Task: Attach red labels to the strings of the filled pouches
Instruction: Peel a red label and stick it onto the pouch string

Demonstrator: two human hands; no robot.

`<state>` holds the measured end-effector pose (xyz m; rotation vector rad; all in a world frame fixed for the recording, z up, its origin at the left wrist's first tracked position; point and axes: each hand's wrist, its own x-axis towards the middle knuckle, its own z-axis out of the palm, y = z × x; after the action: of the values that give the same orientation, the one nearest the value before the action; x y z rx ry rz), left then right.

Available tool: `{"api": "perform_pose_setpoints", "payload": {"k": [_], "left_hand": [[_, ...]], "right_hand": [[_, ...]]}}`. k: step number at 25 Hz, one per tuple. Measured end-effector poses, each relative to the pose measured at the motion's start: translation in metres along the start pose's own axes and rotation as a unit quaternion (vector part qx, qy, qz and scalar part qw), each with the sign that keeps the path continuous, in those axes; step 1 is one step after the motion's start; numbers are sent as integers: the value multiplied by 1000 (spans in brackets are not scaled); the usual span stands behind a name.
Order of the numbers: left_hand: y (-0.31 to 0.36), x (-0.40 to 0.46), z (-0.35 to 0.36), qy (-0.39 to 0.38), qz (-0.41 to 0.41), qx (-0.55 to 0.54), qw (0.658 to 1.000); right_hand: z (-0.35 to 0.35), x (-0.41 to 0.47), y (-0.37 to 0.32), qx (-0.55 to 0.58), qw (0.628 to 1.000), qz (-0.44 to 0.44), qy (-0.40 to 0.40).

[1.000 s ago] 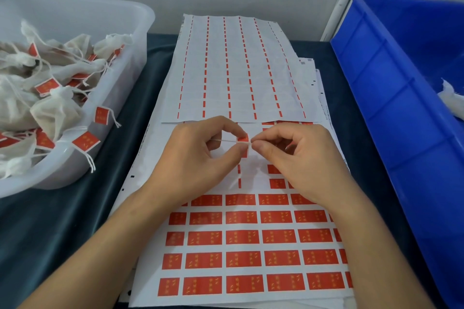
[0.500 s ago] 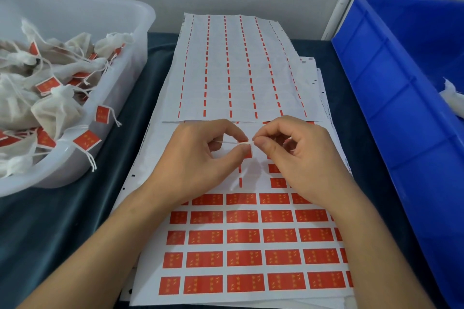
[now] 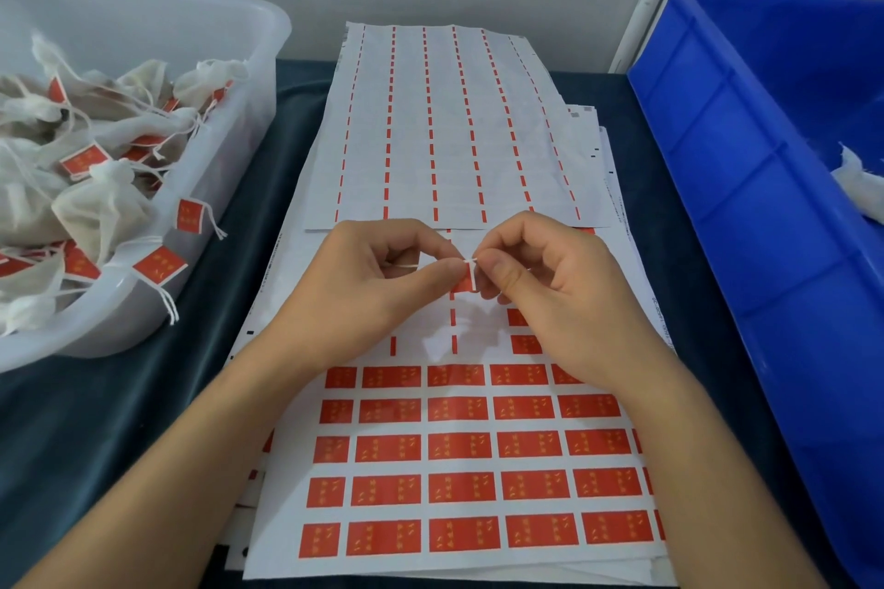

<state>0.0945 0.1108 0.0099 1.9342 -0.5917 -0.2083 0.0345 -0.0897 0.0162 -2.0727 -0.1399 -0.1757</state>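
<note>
At the left edge of the frame, a clear tub (image 3: 258, 62) holds filled pouches (image 3: 95, 210), many already tagged red, some tags hanging over the rim. Mid-frame, over the label sheet (image 3: 459, 445), the left hand (image 3: 354, 297) has thumb and forefinger pinched on a white string (image 3: 406, 264). The red label (image 3: 465, 283) sits folded around the string end, just between both hands. The right hand (image 3: 559, 292) pinches the label's other side, fingertips clamped together on it. The pouch on this string is hidden, can't tell where. Right edge: blue crate (image 3: 765, 206), a scrap of white pouch inside. To do this well, keep the string in the fold crease, line up the halves, then press flat so no adhesive shows.
</note>
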Motion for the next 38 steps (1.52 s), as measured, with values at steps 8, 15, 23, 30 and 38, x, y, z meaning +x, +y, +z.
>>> {"api": "perform_pose_setpoints", "payload": {"k": [8,15,23,30,38], "left_hand": [[5,0,1,-5,-18,2,1000],[7,0,2,-5,-32,2,999],[5,0,1,-4,-20,-4,1000],[4,1,1,-8,-16,-16,1000],[3,1,1,0,-10,-37,999]], "right_hand": [[-1,0,-1,19,1000,8,-5],[-1,0,-2,22,1000,13,-7],[-1,0,-3,30,999,19,-9],[-1,0,-3,24,999,23,-7],[-4,-2,-2,82,995,25,-43]]}}
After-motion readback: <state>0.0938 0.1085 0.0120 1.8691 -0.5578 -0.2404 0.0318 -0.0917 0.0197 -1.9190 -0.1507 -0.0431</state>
